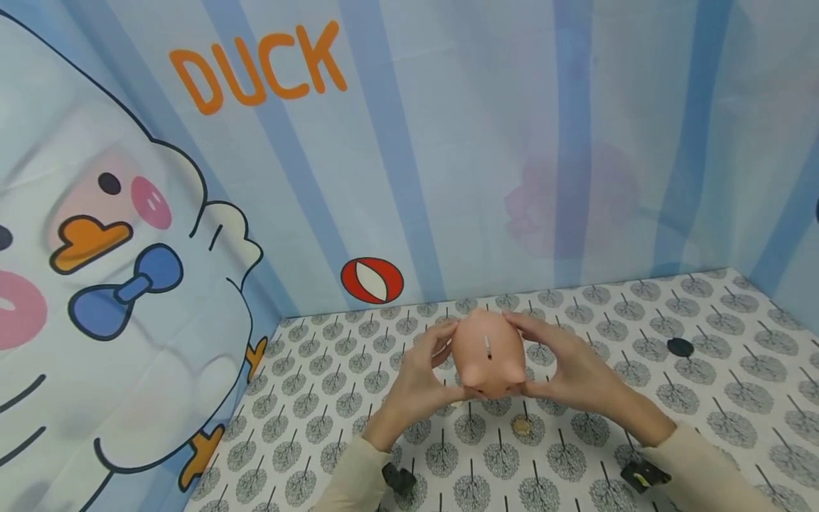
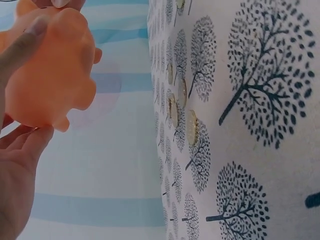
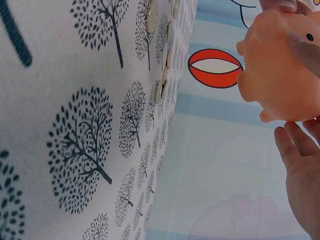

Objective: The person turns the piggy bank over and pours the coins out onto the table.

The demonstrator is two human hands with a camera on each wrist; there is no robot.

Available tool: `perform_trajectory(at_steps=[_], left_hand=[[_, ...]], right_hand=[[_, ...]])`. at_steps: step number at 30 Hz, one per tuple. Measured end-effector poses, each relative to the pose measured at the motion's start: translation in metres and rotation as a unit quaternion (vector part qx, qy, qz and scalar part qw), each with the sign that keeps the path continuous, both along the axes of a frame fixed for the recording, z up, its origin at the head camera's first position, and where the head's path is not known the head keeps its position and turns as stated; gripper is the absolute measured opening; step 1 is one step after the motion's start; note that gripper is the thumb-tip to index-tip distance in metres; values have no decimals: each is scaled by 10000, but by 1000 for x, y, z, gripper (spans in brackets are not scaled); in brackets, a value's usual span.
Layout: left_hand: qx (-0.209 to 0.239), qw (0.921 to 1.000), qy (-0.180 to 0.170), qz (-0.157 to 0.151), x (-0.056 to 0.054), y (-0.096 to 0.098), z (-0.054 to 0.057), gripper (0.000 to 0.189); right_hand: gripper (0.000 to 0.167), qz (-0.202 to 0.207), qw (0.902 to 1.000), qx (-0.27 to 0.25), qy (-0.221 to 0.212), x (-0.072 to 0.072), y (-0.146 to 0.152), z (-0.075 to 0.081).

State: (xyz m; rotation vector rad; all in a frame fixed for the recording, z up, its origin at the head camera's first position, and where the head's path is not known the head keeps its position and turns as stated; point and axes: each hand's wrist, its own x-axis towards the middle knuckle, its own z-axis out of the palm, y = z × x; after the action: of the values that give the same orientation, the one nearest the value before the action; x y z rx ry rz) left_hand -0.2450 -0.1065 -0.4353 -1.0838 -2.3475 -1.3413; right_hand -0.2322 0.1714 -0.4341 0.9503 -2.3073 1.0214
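Note:
Both hands hold an orange-pink piggy bank (image 1: 472, 352) above the table, its feet off the cloth. My left hand (image 1: 416, 380) grips one side, thumb near the face end and fingers toward the rear. On the other side, my right hand (image 1: 576, 366) grips it the same way. The slot on its back faces up in the head view. Below the bank, a gold coin (image 1: 521, 426) lies on the cloth. Several coins show in the wrist views, among them a coin (image 2: 192, 128) at the left and a coin (image 3: 151, 16) at the right.
A tree-patterned cloth (image 1: 301, 405) covers the table. Toward the right lies a small black disc (image 1: 680, 347). Behind the table hangs a blue striped curtain (image 1: 480, 142), with a printed duck (image 1: 160, 370) on the left. Dark devices sit at both wrists.

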Motion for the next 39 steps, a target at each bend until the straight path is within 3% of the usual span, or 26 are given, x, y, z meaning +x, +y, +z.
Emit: perform_trajectory(at_steps=[7,13,16,20,23,31,39], left_hand=[[42,9980,-621,-115,0,-1,8,100],[212,9916,-1237,325,-4,7,10,75],[353,9786,-1950,555,-12,15,11,63],[363,9530,-2920,728,-23,20,11,70],[322,9447,-3171,775,-26,20,9,74],[67,9436,-3209,810,-24,20,6,76],[-291,9636,-2615,478,-24,10,7,64]], right_hand=[[107,173,9979,-235,-585,2,5,1],[83,22,9865,-676,-1488,5,4,6],[62,-152,9657,-921,-2424,1,-1,12],[60,-235,9245,-1100,-3642,-6,-5,16],[62,-222,9113,-1133,-3951,-8,-5,14],[65,-125,9170,-856,-3894,-8,-2,10],[71,125,9320,-781,-3537,-6,2,10]])
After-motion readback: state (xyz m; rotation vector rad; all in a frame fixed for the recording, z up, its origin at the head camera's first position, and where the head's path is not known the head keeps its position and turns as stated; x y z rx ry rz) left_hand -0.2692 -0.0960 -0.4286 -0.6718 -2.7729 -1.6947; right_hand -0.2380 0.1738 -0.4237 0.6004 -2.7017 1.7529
